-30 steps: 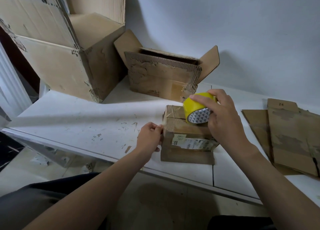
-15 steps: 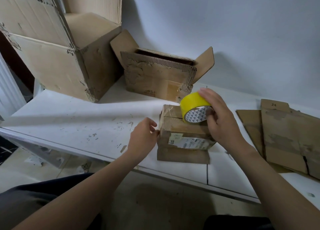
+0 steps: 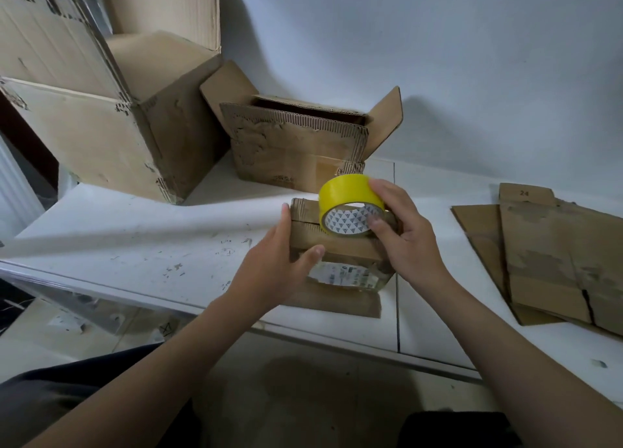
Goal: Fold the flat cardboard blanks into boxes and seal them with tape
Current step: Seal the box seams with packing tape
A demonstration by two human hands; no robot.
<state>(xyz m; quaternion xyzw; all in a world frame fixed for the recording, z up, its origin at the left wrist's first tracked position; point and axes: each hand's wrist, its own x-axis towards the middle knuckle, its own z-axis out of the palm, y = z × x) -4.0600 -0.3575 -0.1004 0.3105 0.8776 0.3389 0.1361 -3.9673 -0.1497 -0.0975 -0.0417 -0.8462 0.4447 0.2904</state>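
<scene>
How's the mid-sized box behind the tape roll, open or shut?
Open: the box has flaps standing up and a dark interior showing.

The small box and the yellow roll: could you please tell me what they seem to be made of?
The small box is corrugated cardboard, matte brown; fluting shows at its torn edges. The roll is smooth yellow tape, probably plastic film; its triangle-printed core looks like card, though that is uncertain.

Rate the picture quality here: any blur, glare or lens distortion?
Head view: soft, dim light, no glare; the small box casts a faint shadow on the wall; the wide lens stretches the big box at left; tape roll, left hand and right hand look sharp.
</scene>
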